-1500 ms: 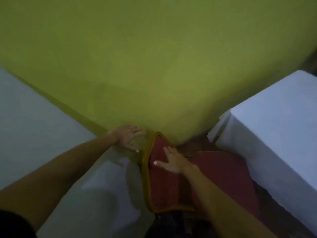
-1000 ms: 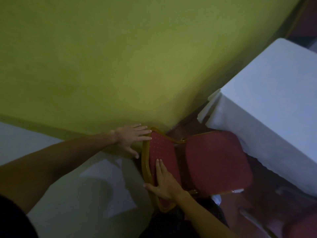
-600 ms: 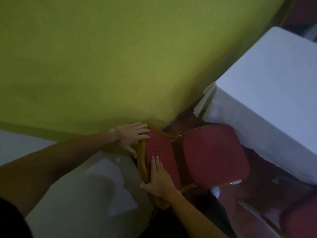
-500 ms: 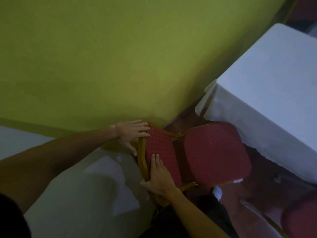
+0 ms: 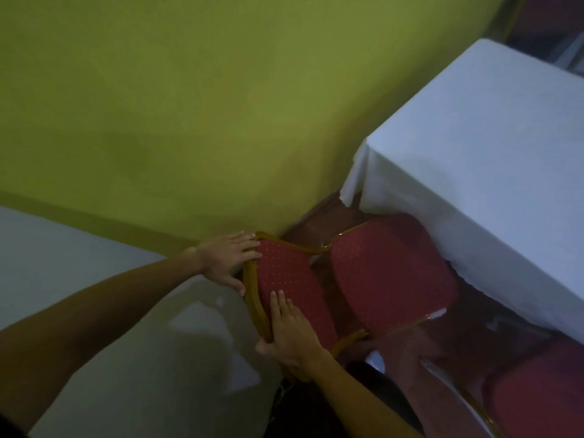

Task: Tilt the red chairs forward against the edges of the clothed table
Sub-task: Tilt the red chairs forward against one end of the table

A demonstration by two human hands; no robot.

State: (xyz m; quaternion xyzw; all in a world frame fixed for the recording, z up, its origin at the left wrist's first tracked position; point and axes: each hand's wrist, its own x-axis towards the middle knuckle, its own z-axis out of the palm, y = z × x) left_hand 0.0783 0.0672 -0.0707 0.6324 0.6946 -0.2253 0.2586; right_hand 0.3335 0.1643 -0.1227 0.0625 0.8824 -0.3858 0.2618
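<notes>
**Item 1: left grip**. A bare hand. The forearm comes in from the lower left and reaches across the near worktop, which is draped in white cloth. The fingers are straight and close together, laid flat over the upper corner of the chair's backrest. The thumb is spread wide and points down along the outer side of the gold frame. The hand is open and presses on the chair rather than clasping it.

**Item 2: right grip**. A bare hand, with the forearm entering from the bottom centre. Four fingers lie straight and flat on the red padding of the backrest. The thumb hooks round the gold frame rail from outside, so the rail sits between thumb and forefinger. The hand clasps the chair's frame.

**Item 3: red chair**. Dotted red upholstery on a gold frame.
- The backrest lies under both grips, the left at its upper corner and the right lower on the same side rail.
- The seat extends to the right, away from the grips.
- The seat's far edge meets the hanging white cloth of the far worktop.
- The legs are hidden, so whether the chair is tilted cannot be told.

**Item 4: second red chair**. In the lower right corner and only partly in view. It is well apart from both grips.

**Item 5: surroundings.** A yellow-green wall. A dark reddish floor shows between the wall and the chair.
</notes>
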